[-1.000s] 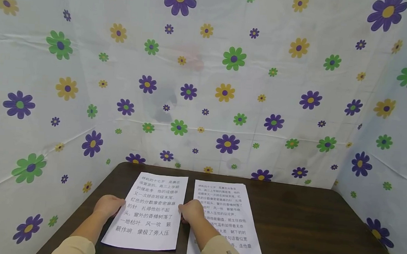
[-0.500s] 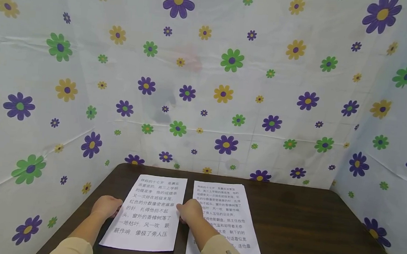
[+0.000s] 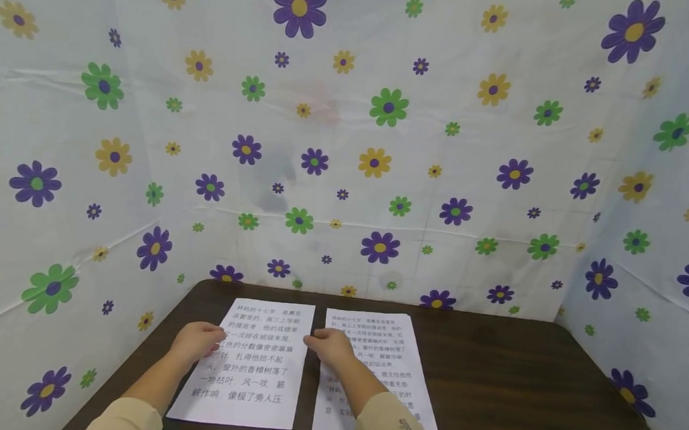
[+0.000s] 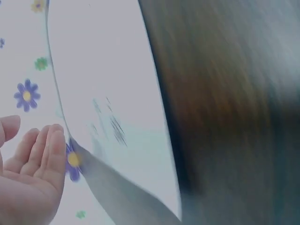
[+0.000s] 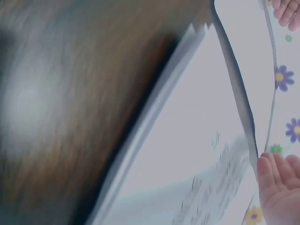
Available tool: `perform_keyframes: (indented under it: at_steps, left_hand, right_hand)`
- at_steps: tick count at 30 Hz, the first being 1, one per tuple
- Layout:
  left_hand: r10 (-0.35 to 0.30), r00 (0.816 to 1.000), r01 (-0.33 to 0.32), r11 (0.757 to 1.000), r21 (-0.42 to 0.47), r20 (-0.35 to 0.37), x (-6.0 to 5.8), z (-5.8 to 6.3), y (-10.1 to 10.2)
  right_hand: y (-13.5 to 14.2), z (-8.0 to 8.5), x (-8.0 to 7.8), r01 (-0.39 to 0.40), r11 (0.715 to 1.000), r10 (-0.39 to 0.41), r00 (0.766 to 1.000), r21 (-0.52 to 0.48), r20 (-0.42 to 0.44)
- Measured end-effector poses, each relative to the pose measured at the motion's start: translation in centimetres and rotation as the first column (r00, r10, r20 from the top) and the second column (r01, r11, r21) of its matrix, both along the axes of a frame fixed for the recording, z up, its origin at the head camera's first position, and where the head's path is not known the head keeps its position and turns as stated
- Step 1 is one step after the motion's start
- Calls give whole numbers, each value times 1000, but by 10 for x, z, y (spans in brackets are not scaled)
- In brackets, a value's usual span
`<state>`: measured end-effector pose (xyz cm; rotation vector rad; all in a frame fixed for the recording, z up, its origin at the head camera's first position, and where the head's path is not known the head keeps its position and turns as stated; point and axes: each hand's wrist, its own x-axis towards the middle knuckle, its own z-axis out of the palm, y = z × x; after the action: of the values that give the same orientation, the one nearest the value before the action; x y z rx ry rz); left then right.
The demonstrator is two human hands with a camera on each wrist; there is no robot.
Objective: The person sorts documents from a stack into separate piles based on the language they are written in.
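A: Surface: table, dark wood grain. Nearest items?

B: Sleeves, two, beige, right one lettered. Then left hand, fingers loosely extended, pinching nothing, over the left page's left side. Right hand, fingers likewise loose, holding nothing, tips near that page's right edge; contact with paper unclear.

A: Papers?

B: Left page, printed, lying on the table between the hands. Right stack, several sheets, just beside it, under the right forearm.

A: Step in hand?

B: Apparently positioning about the left page, no grip. Shifting it would call for pinching both long edges; otherwise, lifting clear.

A: Farthest?

B: Backdrop, white, flowered, creased.
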<state>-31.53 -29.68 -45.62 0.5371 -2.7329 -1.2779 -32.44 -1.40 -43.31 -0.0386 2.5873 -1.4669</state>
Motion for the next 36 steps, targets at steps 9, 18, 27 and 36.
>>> perform_keyframes:
  at_steps: [9,18,27,36]
  left_hand:
    - [-184,980,195,968,160,-79,11,33,66]
    - [-263,953,294,925,239,-154,11,32,105]
    - [-307,936,341,910,235,-171,6,33,128]
    - [-324,930,359,902,237,-175,2,35,143]
  right_hand:
    - [40,-1,-12,-69,996,66,996,-54,-58]
    - [72,-1,-14,-7,999,5,998,-34,-65]
    - [101,0,-12,42,999,-41,996,6,-80]
    - [132,-3,-13,84,996,-84,993,-6,-88]
